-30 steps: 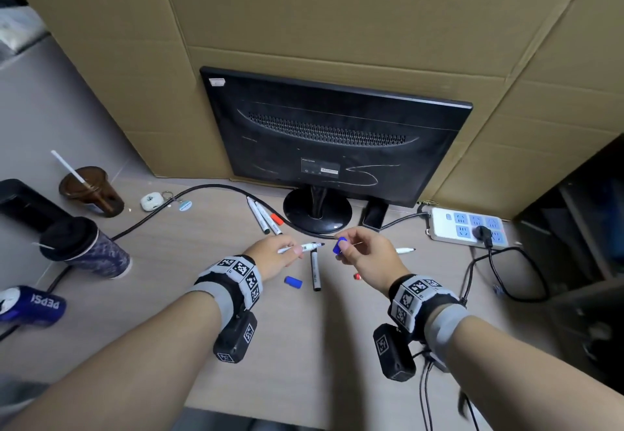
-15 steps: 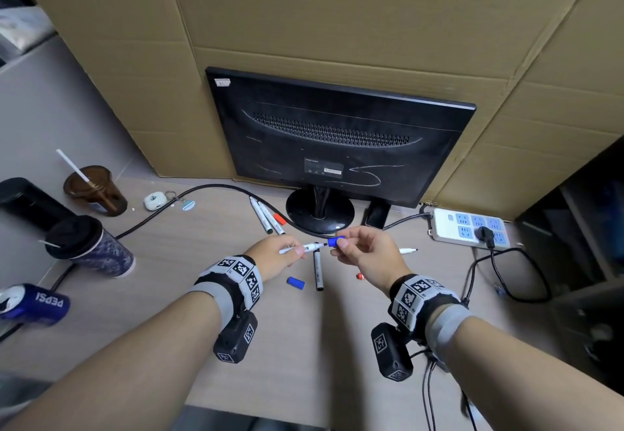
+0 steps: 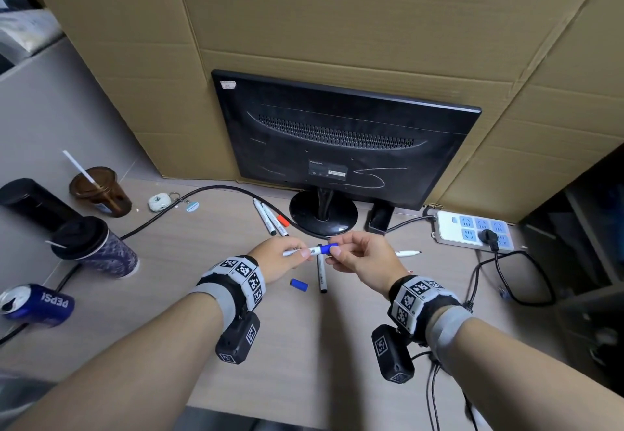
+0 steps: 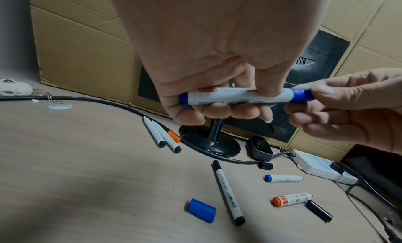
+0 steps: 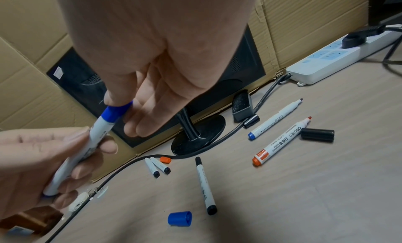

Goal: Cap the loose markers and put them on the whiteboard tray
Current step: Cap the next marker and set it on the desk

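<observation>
My left hand point(image 3: 287, 256) grips a white marker point(image 3: 314, 250) with blue ends, held level above the desk. My right hand point(image 3: 351, 255) pinches the blue cap point(image 3: 329, 248) that sits on the marker's right end. The wrist views show the same marker point(image 4: 234, 96) and cap point(image 5: 116, 113). On the desk below lie a loose blue cap point(image 4: 202, 210), a thin capped black marker point(image 4: 228, 193), an uncapped blue marker point(image 5: 276, 118), an uncapped red marker point(image 5: 282, 142) and a black cap point(image 5: 317, 135). No whiteboard tray is in view.
A black monitor point(image 3: 341, 140) stands at the back with a cable point(image 3: 209, 191) round its base; two thin markers point(image 3: 266, 216), an orange cap point(image 3: 282, 220) and an eraser point(image 3: 380, 219) lie by it. A power strip point(image 3: 472, 231) is right; cups point(image 3: 94, 245) and a Pepsi can point(image 3: 37, 304) left.
The right hand has brought the blue cap from just off the marker's tip onto the tip. The left hand has held the marker nearly still.
</observation>
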Available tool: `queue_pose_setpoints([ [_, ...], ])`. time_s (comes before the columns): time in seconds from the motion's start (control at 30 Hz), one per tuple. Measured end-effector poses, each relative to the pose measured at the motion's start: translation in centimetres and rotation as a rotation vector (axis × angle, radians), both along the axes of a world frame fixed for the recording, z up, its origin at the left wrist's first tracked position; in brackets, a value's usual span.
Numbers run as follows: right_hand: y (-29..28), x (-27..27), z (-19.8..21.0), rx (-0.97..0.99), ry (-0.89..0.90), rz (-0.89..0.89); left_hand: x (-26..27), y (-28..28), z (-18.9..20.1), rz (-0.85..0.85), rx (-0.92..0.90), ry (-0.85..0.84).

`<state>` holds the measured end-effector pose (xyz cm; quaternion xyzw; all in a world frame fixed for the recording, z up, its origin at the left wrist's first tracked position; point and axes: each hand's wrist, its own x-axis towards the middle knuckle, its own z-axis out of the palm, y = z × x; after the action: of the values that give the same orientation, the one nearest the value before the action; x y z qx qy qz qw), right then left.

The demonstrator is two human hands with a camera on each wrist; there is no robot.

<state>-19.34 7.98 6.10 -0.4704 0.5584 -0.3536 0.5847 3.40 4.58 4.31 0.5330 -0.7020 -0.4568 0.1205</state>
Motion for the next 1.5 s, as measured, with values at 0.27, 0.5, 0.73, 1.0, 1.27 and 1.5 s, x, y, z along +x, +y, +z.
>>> queue_pose_setpoints([
  [0.27,-0.2,0.2,1.3,0.066,0.081,0.077,0.3,-0.1,0.6,-0.08,-0.006,-0.063],
  [0.5,-0.2,-0.1,1.3,0.075,0.083,0.056,-0.2,-0.6,0.6,-0.088,-0.005,-0.114],
  [0.73,-0.5,-0.4,-0.2,0.06,0.078,0.064,-0.6,-0.5,-0.2,-0.096,0.013,-0.135],
  [1.0,-1.9,-0.5,0.4,0.091,0.127,0.071,-1.3,-1.2,0.2,-0.053,0.074,-0.458],
  [1.27,-2.3,-1.1,-1.6,0.191,0.185,0.024,-2.6,-1.4,0.4,-0.017,-0.074,-0.722],
  [1.5,-3.1,-0.2,-2.9,0.213,0.198,0.061,-2.6,-1.7,-1.0,0.01,-0.031,-0.707],
])
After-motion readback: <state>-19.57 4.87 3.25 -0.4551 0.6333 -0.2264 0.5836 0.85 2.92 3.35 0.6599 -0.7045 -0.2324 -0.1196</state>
